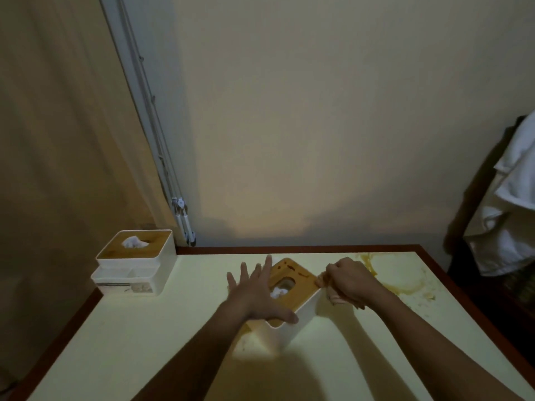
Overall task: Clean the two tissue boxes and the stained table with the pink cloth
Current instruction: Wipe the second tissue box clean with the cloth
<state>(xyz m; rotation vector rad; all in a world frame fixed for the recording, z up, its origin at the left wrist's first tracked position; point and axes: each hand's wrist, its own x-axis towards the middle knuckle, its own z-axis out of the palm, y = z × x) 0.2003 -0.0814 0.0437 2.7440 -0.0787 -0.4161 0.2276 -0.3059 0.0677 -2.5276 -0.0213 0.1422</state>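
Your left hand [254,293] rests flat, fingers spread, on the wood-lidded tissue box [292,325]; your right hand [351,282] clutches the pink cloth [335,298].

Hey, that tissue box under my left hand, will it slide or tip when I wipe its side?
Probably slides easily: the tissue box looks like a smooth white shell on a smooth table. Likely light, so the left hand lying flat on its wooden lid helps. It seems stiff, unlikely to crumple.
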